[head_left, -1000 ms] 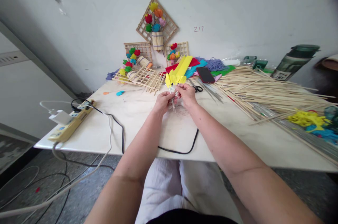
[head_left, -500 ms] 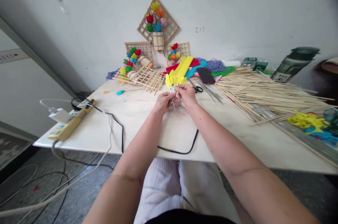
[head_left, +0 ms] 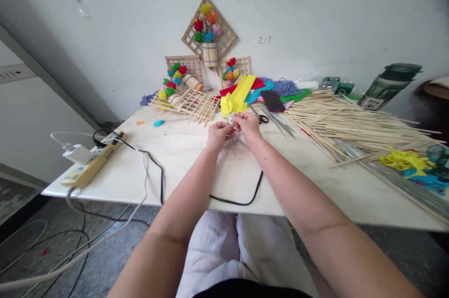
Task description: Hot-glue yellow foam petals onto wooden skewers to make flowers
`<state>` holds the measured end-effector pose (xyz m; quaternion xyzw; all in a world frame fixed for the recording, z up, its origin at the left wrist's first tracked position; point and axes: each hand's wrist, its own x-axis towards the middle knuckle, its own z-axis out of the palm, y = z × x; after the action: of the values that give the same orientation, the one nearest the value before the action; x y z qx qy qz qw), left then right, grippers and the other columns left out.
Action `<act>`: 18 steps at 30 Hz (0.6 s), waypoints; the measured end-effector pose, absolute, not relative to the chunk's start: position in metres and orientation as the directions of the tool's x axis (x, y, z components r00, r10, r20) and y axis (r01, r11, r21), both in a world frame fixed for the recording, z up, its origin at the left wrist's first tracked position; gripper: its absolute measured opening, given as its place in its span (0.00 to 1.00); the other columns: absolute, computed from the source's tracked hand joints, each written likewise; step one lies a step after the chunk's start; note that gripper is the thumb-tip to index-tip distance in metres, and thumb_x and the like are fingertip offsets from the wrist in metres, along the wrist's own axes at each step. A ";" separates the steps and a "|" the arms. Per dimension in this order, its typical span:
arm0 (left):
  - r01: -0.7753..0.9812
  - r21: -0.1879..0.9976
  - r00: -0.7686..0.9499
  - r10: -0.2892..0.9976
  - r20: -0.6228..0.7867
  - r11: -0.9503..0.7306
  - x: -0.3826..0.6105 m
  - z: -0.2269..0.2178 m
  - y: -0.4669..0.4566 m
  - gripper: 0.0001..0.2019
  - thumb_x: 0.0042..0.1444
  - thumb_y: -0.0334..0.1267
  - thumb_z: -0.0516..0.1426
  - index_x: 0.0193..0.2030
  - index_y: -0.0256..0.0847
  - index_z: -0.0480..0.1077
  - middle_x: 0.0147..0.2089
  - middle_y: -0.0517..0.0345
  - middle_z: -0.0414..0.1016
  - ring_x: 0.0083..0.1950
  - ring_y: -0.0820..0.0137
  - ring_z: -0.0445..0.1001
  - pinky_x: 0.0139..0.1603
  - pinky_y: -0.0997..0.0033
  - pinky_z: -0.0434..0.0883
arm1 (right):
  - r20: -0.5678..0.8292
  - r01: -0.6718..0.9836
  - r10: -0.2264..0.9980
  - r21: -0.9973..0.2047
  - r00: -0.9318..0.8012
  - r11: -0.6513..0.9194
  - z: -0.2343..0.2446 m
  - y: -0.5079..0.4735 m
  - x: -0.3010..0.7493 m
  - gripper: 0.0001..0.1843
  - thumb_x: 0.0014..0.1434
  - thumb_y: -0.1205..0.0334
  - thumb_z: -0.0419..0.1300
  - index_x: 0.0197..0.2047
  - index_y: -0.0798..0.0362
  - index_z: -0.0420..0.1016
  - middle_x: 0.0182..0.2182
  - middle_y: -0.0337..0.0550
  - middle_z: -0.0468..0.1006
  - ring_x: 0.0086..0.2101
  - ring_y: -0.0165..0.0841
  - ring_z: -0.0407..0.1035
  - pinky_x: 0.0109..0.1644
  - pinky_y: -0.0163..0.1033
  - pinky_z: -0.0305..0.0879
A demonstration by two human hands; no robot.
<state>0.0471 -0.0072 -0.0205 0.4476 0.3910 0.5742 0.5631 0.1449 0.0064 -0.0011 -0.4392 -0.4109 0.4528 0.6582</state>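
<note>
Both my hands meet over the middle of the table [head_left: 189, 167]. My left hand [head_left: 219, 134] is closed, fingers pinched on the thin wire stems of yellow paper petals [head_left: 227, 105]. My right hand [head_left: 248, 126] is closed too, pinching at the base of the same yellow petals, beside the left fingertips. The petals stand upright above my fingers, and thin stem ends poke out below. Fingers hide the exact place where petals and stems join. Just behind lies a folded strip of yellow crepe paper [head_left: 242, 90].
Black scissors [head_left: 263, 119] and a phone [head_left: 272, 101] lie right of my hands. Many thin wooden sticks [head_left: 351, 120] spread across the right side, near a dark bottle [head_left: 391, 85]. A power strip [head_left: 93, 160] with cables sits left. Lattice panels with flowers [head_left: 210, 26] lean on the wall.
The yellow petals have drawn closer together above my fingers and turned slightly. My hands stay in almost the same place, still pinching; the stem ends below show less.
</note>
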 end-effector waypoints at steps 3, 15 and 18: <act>-0.320 0.946 0.050 0.996 0.073 -0.054 0.046 -0.021 -0.007 0.23 0.29 0.46 0.69 0.23 0.38 0.60 0.19 0.60 0.71 0.19 0.75 0.68 0.22 0.75 0.64 | 0.132 -0.231 0.960 -0.954 0.249 0.191 0.000 0.007 0.146 0.06 0.38 0.67 0.61 0.18 0.55 0.66 0.10 0.31 0.65 0.13 0.23 0.56 0.15 0.29 0.52; -0.370 0.928 0.078 0.994 0.078 -0.044 0.046 -0.022 -0.006 0.21 0.33 0.43 0.69 0.23 0.38 0.60 0.19 0.60 0.70 0.18 0.76 0.68 0.21 0.76 0.62 | 0.129 -0.210 0.970 -0.962 0.205 0.172 0.003 0.006 0.149 0.06 0.39 0.71 0.58 0.17 0.55 0.65 0.11 0.33 0.67 0.13 0.25 0.60 0.16 0.30 0.58; -0.365 0.930 0.077 0.995 0.070 -0.038 0.046 -0.022 -0.007 0.21 0.33 0.43 0.69 0.23 0.38 0.59 0.19 0.61 0.70 0.18 0.76 0.67 0.20 0.77 0.61 | 0.125 -0.207 0.973 -0.964 0.193 0.165 0.002 0.006 0.150 0.05 0.41 0.70 0.58 0.17 0.55 0.66 0.11 0.34 0.67 0.13 0.25 0.60 0.16 0.30 0.58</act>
<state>0.0464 -0.0069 -0.0217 0.4345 0.3624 0.5744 0.5916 0.1499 0.0061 0.0019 -0.4457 -0.4295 0.4679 0.6308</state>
